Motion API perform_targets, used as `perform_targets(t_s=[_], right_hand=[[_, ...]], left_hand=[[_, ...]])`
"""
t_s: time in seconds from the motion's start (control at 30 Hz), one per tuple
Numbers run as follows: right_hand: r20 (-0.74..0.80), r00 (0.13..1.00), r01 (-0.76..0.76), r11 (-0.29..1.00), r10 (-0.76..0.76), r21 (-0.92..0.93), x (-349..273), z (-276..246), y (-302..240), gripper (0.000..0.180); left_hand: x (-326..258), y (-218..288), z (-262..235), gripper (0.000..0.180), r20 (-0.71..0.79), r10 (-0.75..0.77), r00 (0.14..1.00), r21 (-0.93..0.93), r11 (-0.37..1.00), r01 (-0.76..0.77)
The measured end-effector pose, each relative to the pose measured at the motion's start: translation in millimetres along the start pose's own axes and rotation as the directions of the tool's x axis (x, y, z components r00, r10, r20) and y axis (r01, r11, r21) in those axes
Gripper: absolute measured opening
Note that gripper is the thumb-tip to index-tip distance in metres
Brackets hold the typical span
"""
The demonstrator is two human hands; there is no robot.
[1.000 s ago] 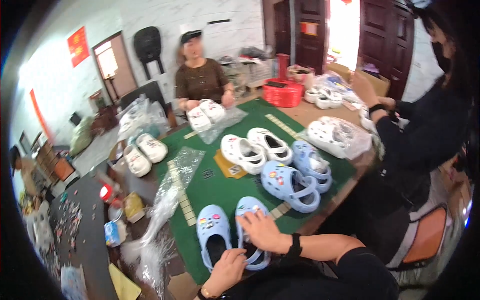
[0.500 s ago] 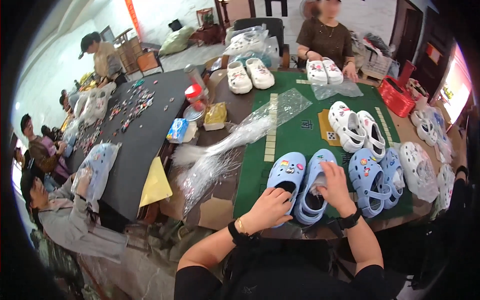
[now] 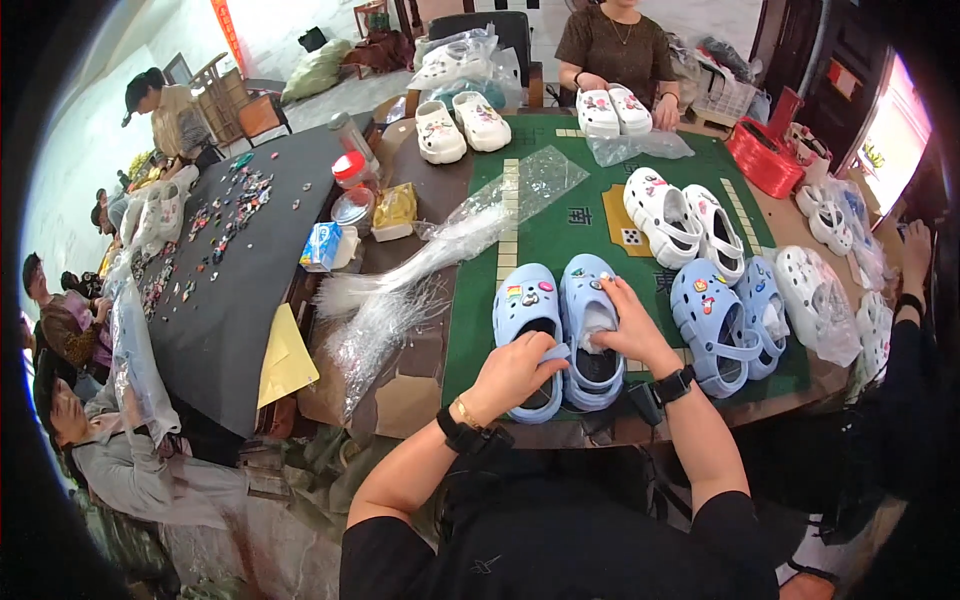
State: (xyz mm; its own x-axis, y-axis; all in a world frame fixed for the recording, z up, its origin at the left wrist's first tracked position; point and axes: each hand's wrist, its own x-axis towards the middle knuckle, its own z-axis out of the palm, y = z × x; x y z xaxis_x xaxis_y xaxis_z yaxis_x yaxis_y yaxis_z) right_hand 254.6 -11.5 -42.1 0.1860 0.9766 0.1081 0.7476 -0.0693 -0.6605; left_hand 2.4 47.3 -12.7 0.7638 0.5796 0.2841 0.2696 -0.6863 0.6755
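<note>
A pair of light blue clogs with small charms stands in front of me, toes pointing away. My left hand (image 3: 517, 372) is closed at the opening of the left clog (image 3: 523, 287), pinching a light blue heel strap (image 3: 556, 353) between thumb and fingers. Which of the two clogs that strap belongs to is hard to tell. My right hand (image 3: 632, 322) grips the side of the right clog (image 3: 583, 282), thumb by its opening. Crumpled clear plastic (image 3: 597, 338) lies inside that clog. Close on the right stands another blue charm-covered pair (image 3: 706, 300).
White clogs (image 3: 655, 215) stand beyond on the green mat (image 3: 545, 220); more white clogs (image 3: 815, 295) lie right. Clear plastic bags (image 3: 480, 235) spread left, near a red-lidded jar (image 3: 352, 172). Loose charms cover the black table (image 3: 220, 330). A co-worker (image 3: 620, 50) handles white clogs opposite.
My left hand has come to pinch a strap and lift it. My right hand stays on the right clog. The view has shifted, so the table sits higher and further left.
</note>
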Motion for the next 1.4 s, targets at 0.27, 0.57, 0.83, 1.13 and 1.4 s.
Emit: perform_targets(t_s=[0.27, 0.57, 0.83, 1.13, 1.4], right_hand=[[0.028, 0.999, -0.031, 0.999, 0.030, 0.032, -3, 2, 3, 0.097], [0.060, 0.998, 0.015, 1.000, -0.016, 0.023, 0, 6, 20, 0.101], [0.171, 0.981, 0.075, 0.992, -0.092, 0.102, 3, -10, 29, 0.099], [-0.020, 0.991, -0.093, 0.798, 0.130, 0.595, -29, 1, 38, 0.057], [-0.421, 0.905, -0.073, 0.997, 0.058, -0.019, -142, 23, 50, 0.025]], left_hand=[[-1, 6, 8, 0.047, 0.054, 0.190, 0.980, 0.238, 0.951, -0.197], [16, 8, 20, 0.029, 0.207, 0.450, 0.869, 0.379, 0.782, -0.495], [31, 6, 32, 0.027, 0.020, 0.362, 0.932, 0.339, 0.874, -0.347], [29, 3, 27, 0.030, 0.144, 0.417, 0.898, 0.273, 0.855, -0.441], [36, 3, 19, 0.032, 0.049, 0.178, 0.983, 0.202, 0.962, -0.184]])
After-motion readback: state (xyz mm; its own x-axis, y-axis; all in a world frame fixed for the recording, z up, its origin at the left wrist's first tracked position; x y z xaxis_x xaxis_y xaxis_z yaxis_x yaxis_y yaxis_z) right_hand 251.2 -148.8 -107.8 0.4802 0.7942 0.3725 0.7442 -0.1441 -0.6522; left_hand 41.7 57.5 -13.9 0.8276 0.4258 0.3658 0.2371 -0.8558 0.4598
